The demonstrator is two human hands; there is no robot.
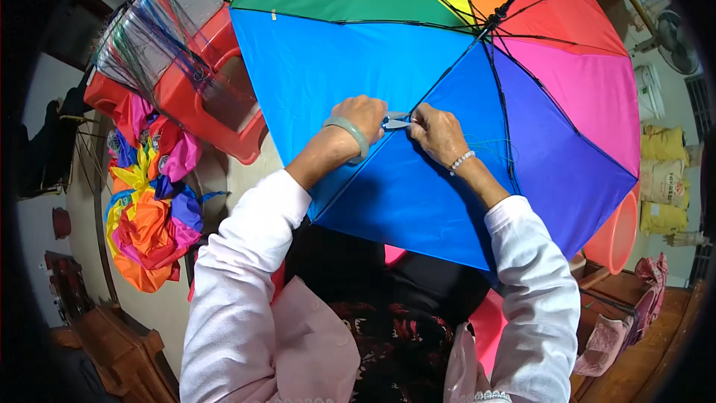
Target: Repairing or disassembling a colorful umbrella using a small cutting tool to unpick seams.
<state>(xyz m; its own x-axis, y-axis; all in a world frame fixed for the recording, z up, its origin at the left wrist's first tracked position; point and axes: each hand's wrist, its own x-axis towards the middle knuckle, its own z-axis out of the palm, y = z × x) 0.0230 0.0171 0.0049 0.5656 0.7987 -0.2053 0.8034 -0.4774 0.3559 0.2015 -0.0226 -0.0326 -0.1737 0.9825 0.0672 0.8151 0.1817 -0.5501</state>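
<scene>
An opened rainbow umbrella (358, 67) lies in front of me with its inner side, black ribs and shaft showing. My left hand (361, 121), a pale green bangle at its wrist, is closed around small scissors (395, 124). The metal blades point right and lie over a rib between two blue panels. Against the blade tips, my right hand (438, 134) pinches at that rib, its thumb and fingers together. A thin blue-green thread (488, 142) trails from beside this hand over the blue panel. What exactly the right fingertips hold is hidden.
At left, a red plastic stool (224, 89) stands by a white foam block (168, 19) hung with coloured threads. Bunched colourful fabric (153, 209) lies below it. A pink-red basin (615, 235), yellow sacks (664, 179) and a fan (675, 41) are at right.
</scene>
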